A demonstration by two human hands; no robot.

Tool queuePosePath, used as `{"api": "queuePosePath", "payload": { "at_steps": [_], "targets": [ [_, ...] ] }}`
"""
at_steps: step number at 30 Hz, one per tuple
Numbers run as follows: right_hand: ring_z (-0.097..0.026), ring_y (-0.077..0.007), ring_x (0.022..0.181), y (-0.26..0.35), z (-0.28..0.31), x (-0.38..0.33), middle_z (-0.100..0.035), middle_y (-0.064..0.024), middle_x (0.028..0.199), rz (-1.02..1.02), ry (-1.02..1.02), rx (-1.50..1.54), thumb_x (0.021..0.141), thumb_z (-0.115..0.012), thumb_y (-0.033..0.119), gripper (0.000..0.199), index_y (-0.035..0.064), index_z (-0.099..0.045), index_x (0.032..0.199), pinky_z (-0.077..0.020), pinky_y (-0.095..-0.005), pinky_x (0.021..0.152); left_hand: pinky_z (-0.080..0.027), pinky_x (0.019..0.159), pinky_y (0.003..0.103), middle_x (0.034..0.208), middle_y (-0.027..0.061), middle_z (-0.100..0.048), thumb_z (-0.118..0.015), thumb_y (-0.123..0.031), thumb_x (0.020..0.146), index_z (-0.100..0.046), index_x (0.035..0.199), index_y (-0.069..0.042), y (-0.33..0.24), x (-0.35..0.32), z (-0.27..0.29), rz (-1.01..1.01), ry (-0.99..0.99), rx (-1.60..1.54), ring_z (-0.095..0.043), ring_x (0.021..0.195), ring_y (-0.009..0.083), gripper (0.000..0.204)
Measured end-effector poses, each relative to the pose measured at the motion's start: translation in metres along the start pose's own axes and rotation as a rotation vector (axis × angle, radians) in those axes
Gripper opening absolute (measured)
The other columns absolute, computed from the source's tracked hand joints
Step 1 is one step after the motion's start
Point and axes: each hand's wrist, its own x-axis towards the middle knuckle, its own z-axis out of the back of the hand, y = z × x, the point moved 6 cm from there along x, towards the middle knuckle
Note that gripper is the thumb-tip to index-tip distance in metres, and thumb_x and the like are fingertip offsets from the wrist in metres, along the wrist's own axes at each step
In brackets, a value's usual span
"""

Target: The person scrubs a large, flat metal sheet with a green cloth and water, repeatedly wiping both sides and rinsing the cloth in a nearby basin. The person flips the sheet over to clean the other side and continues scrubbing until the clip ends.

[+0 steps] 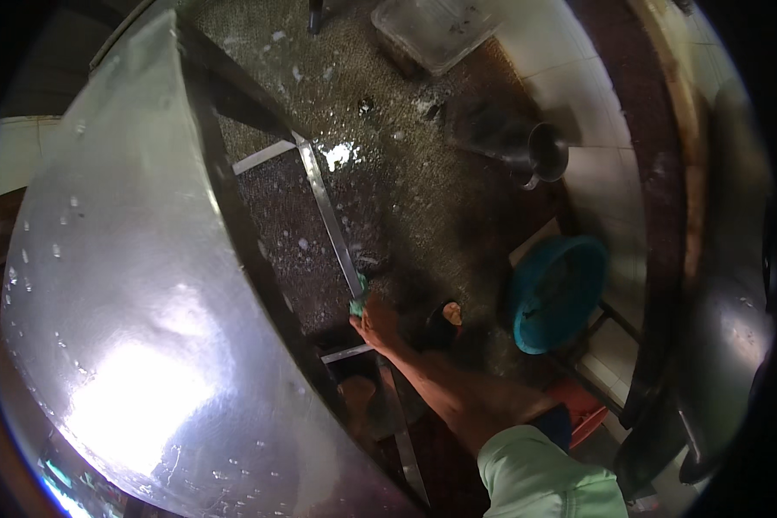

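Right arm enters from the lower edge, pale green sleeve (540, 479) pushed up near the elbow, forearm stretched forward and down toward the floor. Right hand (375, 324) is closed around a small green cloth (357, 298), knuckles up, pressing the cloth against a thin metal bar (330, 220) of the frame that runs below a table. Only a corner of the cloth shows past the fingers, at the hand's far side. Left hand not seen in the view. To the left of the hand, and above it in height, a large wet stainless steel tabletop (129, 285) with water drops and a bright glare patch. Just right of the hand, a sandalled foot (445, 319) on wet, rough flooring. Further right, a teal plastic basin (557, 293) tilted on its side against a rack. Beyond the hand, far right, a dark metal pot (527, 147) lying on its side; further beyond, a clear rectangular plastic tray (432, 30). No labels or signs legible.
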Motion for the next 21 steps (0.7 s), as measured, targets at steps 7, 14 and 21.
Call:
{"api": "queuePosePath", "payload": {
  "at_steps": [7, 14, 21],
  "targets": [
    [-0.06, -0.0371, 0.078, -0.043, 0.04, -0.044, -0.061, -0.0186, 0.087, 0.084, 0.209, 0.138, 0.077, -0.063, 0.014, 0.034, 0.0042, -0.055, 0.109, -0.0491, -0.0433, 0.067, -0.029, 0.106, 0.05, 0.144, 0.0277, -0.025, -0.064, -0.028, 0.085, -0.026, 0.142, 0.001, 0.1, 0.018, 0.051, 0.027, -0.242, 0.057, -0.029, 0.131, 0.0397, 0.075],
    [-0.059, -0.0187, 0.091, 0.164, 0.333, 0.094, -0.062, -0.0096, 0.097, 0.027, -0.097, 0.776, 0.076, -0.05, 0.004, 0.043, 0.0075, -0.054, 0.119, -0.0459, -0.0319, 0.082, -0.013, 0.111, 0.054, 0.146, 0.026, -0.025, -0.058, -0.027, 0.089, -0.034, 0.139, 0.0, -0.245, 0.016, 0.044, -0.723, 0.113, 0.041, -0.02, 0.136, 0.0416, 0.061],
    [-0.045, -0.0088, 0.072, 0.294, 0.385, 0.164, -0.055, -0.0019, 0.081, 0.298, 0.047, 1.019, 0.08, -0.05, 0.019, 0.026, 0.0033, -0.058, 0.099, -0.0375, -0.0252, 0.063, -0.004, 0.111, 0.057, 0.149, 0.0176, -0.026, -0.057, -0.041, 0.087, -0.032, 0.141, -0.003, -0.446, 0.061, -0.014, -1.221, 0.095, 0.142, -0.015, 0.14, 0.0371, 0.07]
  ]
}}
